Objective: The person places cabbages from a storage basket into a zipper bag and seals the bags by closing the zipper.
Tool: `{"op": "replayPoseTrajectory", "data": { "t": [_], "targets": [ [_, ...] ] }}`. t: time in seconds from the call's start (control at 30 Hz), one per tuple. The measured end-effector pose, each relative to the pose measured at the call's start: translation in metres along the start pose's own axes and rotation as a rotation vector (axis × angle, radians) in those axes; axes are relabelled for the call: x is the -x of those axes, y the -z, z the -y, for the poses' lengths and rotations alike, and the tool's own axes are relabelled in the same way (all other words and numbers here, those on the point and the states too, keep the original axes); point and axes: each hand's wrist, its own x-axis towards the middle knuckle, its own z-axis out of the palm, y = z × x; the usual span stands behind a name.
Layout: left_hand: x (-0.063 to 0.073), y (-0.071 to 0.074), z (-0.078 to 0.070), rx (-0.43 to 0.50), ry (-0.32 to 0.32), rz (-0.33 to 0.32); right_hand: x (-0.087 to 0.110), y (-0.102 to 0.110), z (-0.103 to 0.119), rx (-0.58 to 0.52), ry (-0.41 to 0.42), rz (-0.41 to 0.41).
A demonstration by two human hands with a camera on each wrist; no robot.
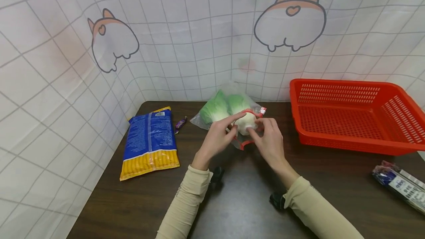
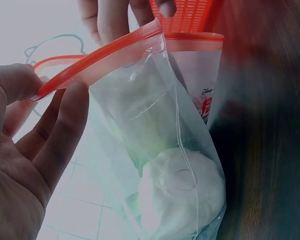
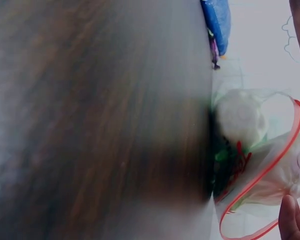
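Note:
A clear zip bag [image 1: 237,142] with a red rim lies near the back of the table, two Chinese cabbages [image 1: 216,109] inside it, green leaves toward the wall. Another cabbage [image 1: 245,124] sits at its mouth, white base toward me. My left hand [image 1: 219,135] pinches the red rim [image 2: 97,59] between thumb and fingers. Reaching into the mouth from the right, my right hand [image 1: 269,141] holds the third cabbage by its white base, fingertips [image 3: 289,212] curled at its edge. Through the plastic one round white base [image 2: 182,192] shows low in the bag.
A red plastic basket [image 1: 345,144] stands at the back right. On the left lie a blue and yellow packet [image 1: 151,139] and a small purple wrapped candy [image 1: 180,123]. A labelled plastic-wrapped pack [image 1: 401,185] rests at the right edge. A tiled-print curtain [image 1: 199,40] hangs behind.

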Motion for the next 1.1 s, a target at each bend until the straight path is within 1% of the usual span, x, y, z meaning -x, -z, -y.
{"op": "replayPoseTrajectory", "data": {
  "t": [0.17,0.27,0.33,0.53,0.67,0.8,0.93,1.1],
  "targets": [
    [0.0,0.001,0.001,0.012,0.002,-0.004,0.002,0.006,-0.001,0.001,-0.004,0.064],
    [0.0,0.002,0.002,0.002,0.004,-0.007,0.001,0.012,-0.002,0.0,0.003,0.102],
    [0.0,0.002,0.002,-0.009,0.005,-0.014,-0.001,0.016,-0.003,-0.002,0.006,0.111],
    [0.001,0.005,0.002,-0.046,-0.01,-0.046,-0.011,0.031,-0.009,-0.034,-0.021,0.085],
    [0.0,0.005,0.002,-0.057,-0.015,-0.051,-0.017,0.04,-0.015,-0.035,-0.038,0.054],
    [0.0,0.005,0.003,-0.061,-0.009,-0.047,-0.024,0.047,-0.019,-0.056,-0.044,0.065],
    [0.0,0.005,0.002,-0.065,-0.002,-0.049,-0.033,0.053,-0.023,-0.103,-0.061,0.141],
    [-0.001,0.006,0.002,-0.078,-0.004,-0.055,-0.043,0.059,-0.031,-0.129,-0.101,0.298]
  ]
}}
